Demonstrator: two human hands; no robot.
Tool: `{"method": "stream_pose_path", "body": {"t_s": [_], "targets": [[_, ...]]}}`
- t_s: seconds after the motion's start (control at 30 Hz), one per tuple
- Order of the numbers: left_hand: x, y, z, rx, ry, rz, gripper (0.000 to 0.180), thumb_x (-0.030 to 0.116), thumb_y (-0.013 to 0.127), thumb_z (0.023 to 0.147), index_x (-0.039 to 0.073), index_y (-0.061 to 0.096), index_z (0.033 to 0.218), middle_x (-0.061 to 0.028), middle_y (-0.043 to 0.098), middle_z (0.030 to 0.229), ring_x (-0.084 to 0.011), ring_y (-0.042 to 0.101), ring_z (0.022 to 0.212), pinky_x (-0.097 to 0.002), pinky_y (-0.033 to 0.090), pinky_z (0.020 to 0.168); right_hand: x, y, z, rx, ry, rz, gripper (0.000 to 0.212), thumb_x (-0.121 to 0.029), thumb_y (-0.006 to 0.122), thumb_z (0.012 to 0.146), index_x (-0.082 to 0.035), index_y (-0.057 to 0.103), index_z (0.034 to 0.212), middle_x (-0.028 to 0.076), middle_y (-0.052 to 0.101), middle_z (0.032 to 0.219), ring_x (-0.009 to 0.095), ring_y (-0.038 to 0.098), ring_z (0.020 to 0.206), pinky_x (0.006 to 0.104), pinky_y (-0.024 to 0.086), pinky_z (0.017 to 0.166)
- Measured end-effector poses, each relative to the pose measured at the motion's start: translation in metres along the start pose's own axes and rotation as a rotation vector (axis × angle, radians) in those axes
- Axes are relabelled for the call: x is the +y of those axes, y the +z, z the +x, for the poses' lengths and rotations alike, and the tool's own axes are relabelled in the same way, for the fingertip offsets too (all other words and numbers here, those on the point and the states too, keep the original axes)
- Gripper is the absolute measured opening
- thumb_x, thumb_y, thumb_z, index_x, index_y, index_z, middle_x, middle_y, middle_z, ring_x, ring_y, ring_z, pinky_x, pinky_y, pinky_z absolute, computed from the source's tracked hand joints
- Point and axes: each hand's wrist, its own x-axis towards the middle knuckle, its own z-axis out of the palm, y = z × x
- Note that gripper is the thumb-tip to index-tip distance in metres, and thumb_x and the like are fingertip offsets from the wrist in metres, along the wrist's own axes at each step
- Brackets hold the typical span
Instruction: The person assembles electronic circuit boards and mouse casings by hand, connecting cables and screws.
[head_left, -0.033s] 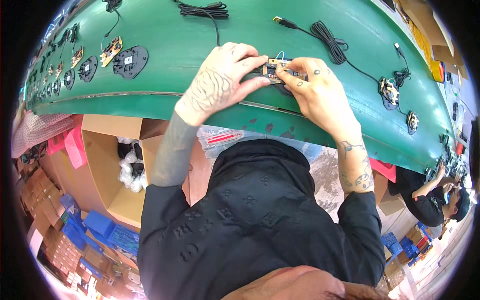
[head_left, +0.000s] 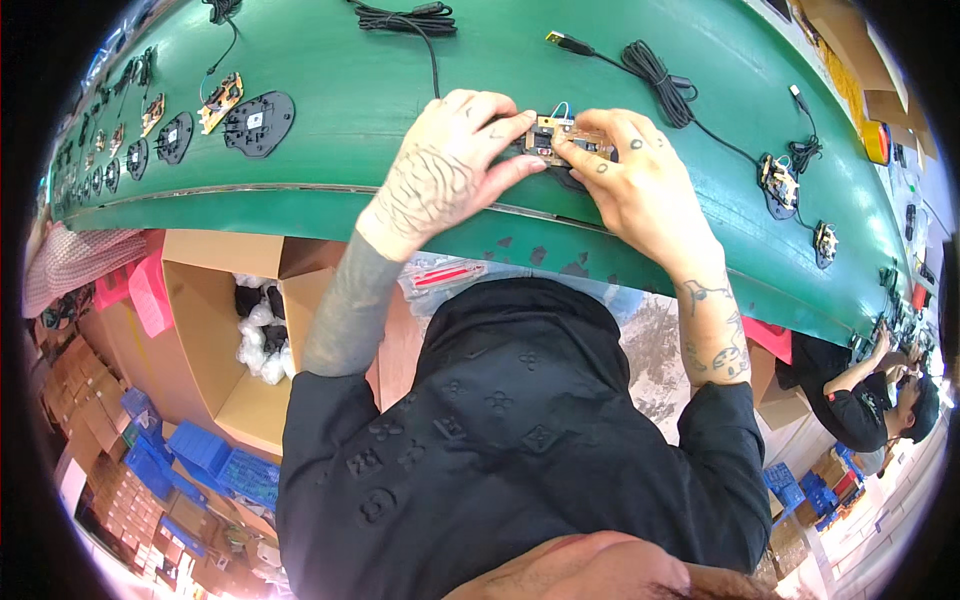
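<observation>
At the near part of the green bench, a tan circuit board (head_left: 543, 141) sits over a black plastic base (head_left: 566, 178), with a thin loop of wire at its far edge. My left hand (head_left: 440, 160) pinches the board's left end between thumb and fingers. My right hand (head_left: 640, 175) holds the right side, its thumb pressed onto the top of the board and its fingers curled over the far side. Both hands hide much of the board and base. A black cable (head_left: 434, 70) runs from behind my left hand to a coiled bundle (head_left: 408, 18) farther away.
Several boards and black bases, such as this base plate (head_left: 258, 125), line the green bench (head_left: 330, 120) at left. A coiled USB cable (head_left: 655, 80) and another assembly (head_left: 778, 185) lie right. Below are an open cardboard box (head_left: 225, 255) and, far right, a co-worker (head_left: 850, 400).
My left wrist and forearm have shifted slightly to the right. Both hands keep their hold on the circuit board.
</observation>
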Motion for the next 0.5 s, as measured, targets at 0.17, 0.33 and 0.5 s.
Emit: {"method": "stream_pose_path", "body": {"t_s": [0.17,0.33,0.5], "targets": [[0.018,0.015,-0.005,0.119,-0.062,0.087,0.041,0.033,0.075,0.083,0.008,0.068,0.115,-0.0050,0.061,0.110,-0.0238,0.060,0.104,-0.0376,0.048,0.089,0.012,0.008,-0.009,0.028,-0.050,-0.007,0.036,-0.009,0.069,0.081,-0.015,0.073,0.116,0.009,0.063,0.127,0.028,0.060,0.118,0.0413,0.049,0.100],[0.026,0.014,-0.006,0.079,-0.103,0.081,0.045,0.027,0.078,0.082,0.008,0.066,0.121,-0.0079,0.062,0.116,-0.0281,0.061,0.105,-0.0398,0.050,0.090,0.015,0.018,-0.018,0.074,-0.030,0.061,0.037,-0.008,0.070,0.081,-0.014,0.072,0.118,0.008,0.065,0.127,0.027,0.062,0.118,0.0417,0.048,0.102],[0.030,0.015,-0.008,0.048,-0.117,0.145,0.047,0.027,0.078,0.082,0.009,0.064,0.124,-0.0074,0.061,0.118,-0.0273,0.061,0.106,-0.0400,0.050,0.089,0.011,0.019,-0.020,0.066,-0.015,-0.046,0.036,-0.010,0.071,0.082,-0.016,0.072,0.118,0.006,0.069,0.125,0.021,0.063,0.117,0.0406,0.048,0.103]]}}
